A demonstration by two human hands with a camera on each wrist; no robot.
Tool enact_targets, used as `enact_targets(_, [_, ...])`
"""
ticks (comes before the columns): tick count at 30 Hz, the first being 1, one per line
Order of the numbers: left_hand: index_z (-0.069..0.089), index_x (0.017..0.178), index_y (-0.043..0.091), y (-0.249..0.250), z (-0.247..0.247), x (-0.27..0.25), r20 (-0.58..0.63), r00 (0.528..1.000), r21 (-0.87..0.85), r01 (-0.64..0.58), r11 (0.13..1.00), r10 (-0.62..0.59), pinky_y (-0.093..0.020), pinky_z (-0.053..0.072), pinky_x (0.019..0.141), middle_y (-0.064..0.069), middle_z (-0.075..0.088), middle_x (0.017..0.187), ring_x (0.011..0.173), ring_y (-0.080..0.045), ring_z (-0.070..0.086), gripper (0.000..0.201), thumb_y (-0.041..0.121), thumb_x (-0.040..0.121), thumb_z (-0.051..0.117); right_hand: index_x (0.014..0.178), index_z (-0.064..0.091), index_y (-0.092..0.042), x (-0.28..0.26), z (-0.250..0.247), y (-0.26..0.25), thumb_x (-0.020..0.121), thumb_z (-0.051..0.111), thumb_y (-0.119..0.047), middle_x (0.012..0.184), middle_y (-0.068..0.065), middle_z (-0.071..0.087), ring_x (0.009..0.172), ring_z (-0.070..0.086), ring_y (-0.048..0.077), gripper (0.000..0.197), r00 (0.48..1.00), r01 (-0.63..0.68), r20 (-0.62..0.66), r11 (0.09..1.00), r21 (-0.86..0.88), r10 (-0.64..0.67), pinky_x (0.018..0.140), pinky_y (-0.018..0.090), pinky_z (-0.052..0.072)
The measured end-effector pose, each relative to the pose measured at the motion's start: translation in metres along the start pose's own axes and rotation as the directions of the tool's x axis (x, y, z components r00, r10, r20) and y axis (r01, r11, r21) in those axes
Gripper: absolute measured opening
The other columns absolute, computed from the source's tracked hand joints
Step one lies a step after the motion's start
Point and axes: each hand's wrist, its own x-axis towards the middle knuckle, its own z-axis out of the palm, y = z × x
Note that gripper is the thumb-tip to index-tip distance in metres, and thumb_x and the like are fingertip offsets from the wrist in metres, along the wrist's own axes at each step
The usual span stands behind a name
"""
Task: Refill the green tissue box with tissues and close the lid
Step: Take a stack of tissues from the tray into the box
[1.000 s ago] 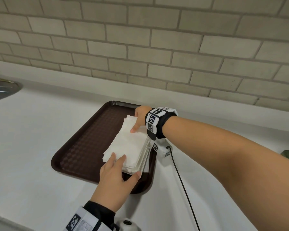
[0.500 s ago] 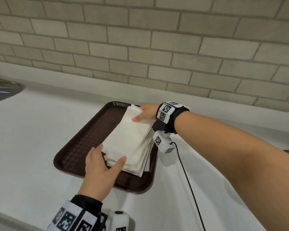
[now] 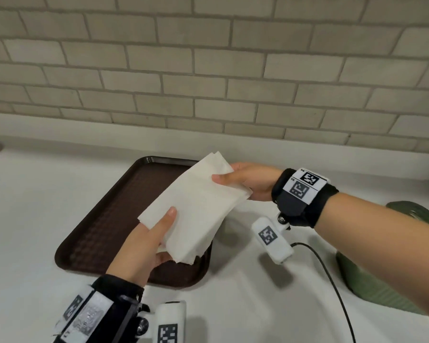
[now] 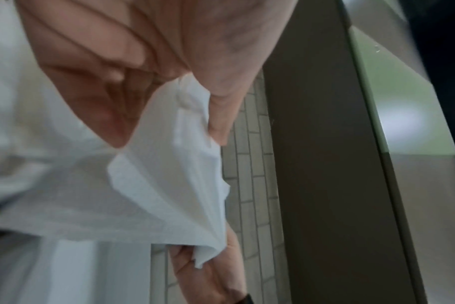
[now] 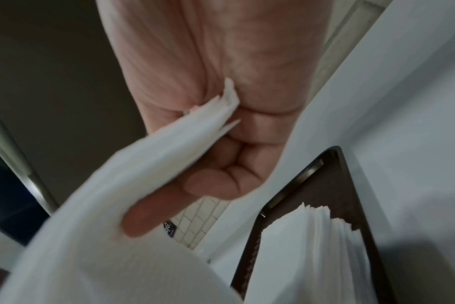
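Both hands, left hand (image 3: 144, 246) & right hand (image 3: 245, 180), fingers clamped on the white paper tissue stack (image 3: 196, 206), now lifted off the brown plastic tray (image 3: 104, 226), w/ green tissue box (image 3: 372, 280) waiting at right on desk, so insertion's next.

The right hand (image 5: 208, 67) pinches one end of a white tissue stack (image 5: 112, 216), fingers (image 5: 153, 214) curled under it and the edge pressed into the palm, while more tissues (image 5: 312, 246) lie on the brown tray (image 5: 335, 174) on the white tabletop (image 5: 416, 144) below.
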Motion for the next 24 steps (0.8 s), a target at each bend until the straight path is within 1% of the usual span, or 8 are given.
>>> enact_targets(2, [0.06, 0.117, 0.029, -0.003, 0.009, 0.005, 0.039, 0.999, 0.08, -0.027, 0.996, 0.024, -0.033, 0.052, 0.083, 0.01, 0.071, 0.106, 0.102, -0.012, 0.066, 0.046, 0.048, 0.076, 0.069, 0.111, 0.062, -0.008, -0.03, -0.007, 0.001, 0.09, 0.055, -0.015, 0.106, 0.006, 0.069, 0.089, 0.069, 0.017, 0.023, 1.0, 0.016, -0.025, 0.998, 0.055, -0.015, 0.079, 0.026, 0.055])
enact_targets(4, [0.05, 0.13, 0.03, -0.007, 0.018, 0.011, 0.061, 0.996, 0.183, -0.069, 0.981, 0.058, -0.038, 0.044, 0.099, 0.006, 0.065, 0.118, 0.111, -0.014, 0.061, 0.09, 0.068, 0.052, 0.076, 0.108, 0.064, -0.007, -0.063, -0.015, 0.002, 0.087, 0.057, -0.015, 0.102, 0.005, 0.071, 0.086, 0.069, 0.017, 0.023, 0.998, 0.03, -0.049, 0.996, 0.085, -0.026, 0.076, 0.025, 0.056])
enact_targets(6, [0.038, 0.139, 0.03, -0.01, 0.034, 0.014, 0.108, 0.992, 0.179, -0.089, 0.98, 0.07, -0.037, 0.041, 0.102, 0.007, 0.058, 0.126, 0.116, -0.016, 0.057, 0.126, 0.074, 0.028, 0.079, 0.106, 0.065, -0.009, -0.097, -0.023, 0.004, 0.086, 0.059, -0.012, 0.1, 0.004, 0.072, 0.086, 0.07, 0.016, 0.02, 0.997, 0.045, -0.062, 0.995, 0.09, -0.039, 0.075, 0.025, 0.056])
enact_targets(8, [0.038, 0.139, 0.026, -0.012, 0.053, 0.013, 0.239, 0.97, 0.08, -0.058, 0.995, 0.037, -0.037, 0.046, 0.098, 0.001, 0.059, 0.128, 0.113, -0.02, 0.06, 0.136, 0.065, 0.018, 0.086, 0.102, 0.068, -0.011, -0.126, -0.029, 0.006, 0.084, 0.059, -0.012, 0.099, 0.005, 0.072, 0.085, 0.07, 0.017, 0.021, 0.995, 0.056, -0.084, 0.995, 0.086, -0.049, 0.075, 0.026, 0.057])
enact_targets(13, [0.061, 0.115, 0.013, -0.019, 0.115, 0.004, 0.526, 0.849, -0.062, 0.089, 0.994, -0.044, -0.031, 0.059, 0.067, -0.014, 0.07, 0.109, 0.094, -0.027, 0.07, 0.108, 0.033, 0.016, 0.097, 0.1, 0.067, -0.012, -0.195, -0.04, 0.025, 0.081, 0.06, -0.009, 0.099, 0.006, 0.072, 0.084, 0.07, 0.018, 0.021, 0.956, 0.126, -0.28, 0.983, 0.136, -0.084, 0.075, 0.026, 0.057])
enact_targets(18, [0.069, 0.098, 0.031, -0.028, 0.132, -0.01, 0.502, 0.859, 0.184, -0.215, 0.959, 0.096, -0.016, 0.055, 0.066, -0.002, 0.071, 0.099, 0.085, -0.015, 0.07, 0.066, 0.027, 0.038, 0.095, 0.109, 0.061, -0.014, -0.244, -0.029, 0.085, 0.081, 0.067, -0.011, 0.105, 0.009, 0.07, 0.093, 0.066, 0.028, 0.028, 0.882, 0.106, -0.469, 0.99, 0.097, -0.048, 0.079, 0.04, 0.052])
enact_targets(20, [0.069, 0.092, 0.037, -0.033, 0.134, -0.022, 0.502, 0.858, 0.336, -0.311, 0.889, 0.11, -0.011, 0.051, 0.062, -0.004, 0.067, 0.092, 0.079, -0.01, 0.066, 0.053, 0.014, 0.049, 0.09, 0.095, 0.063, -0.021, -0.254, -0.018, 0.115, 0.082, 0.068, -0.015, 0.084, -0.001, 0.063, 0.077, 0.058, 0.015, 0.016, 0.86, 0.066, -0.509, 0.997, 0.026, -0.044, 0.066, 0.029, 0.044])
enact_targets(24, [0.062, 0.09, 0.048, -0.053, 0.133, -0.049, 0.558, 0.829, 0.477, -0.371, 0.797, 0.051, -0.013, 0.051, 0.06, 0.003, 0.069, 0.091, 0.072, -0.005, 0.065, 0.057, 0.007, 0.058, 0.086, 0.095, 0.061, -0.019, -0.261, -0.001, 0.16, 0.084, 0.07, -0.013, 0.076, -0.014, 0.059, 0.067, 0.051, 0.002, 0.015, 0.849, -0.015, -0.528, 0.997, -0.078, -0.028, 0.062, 0.017, 0.041])
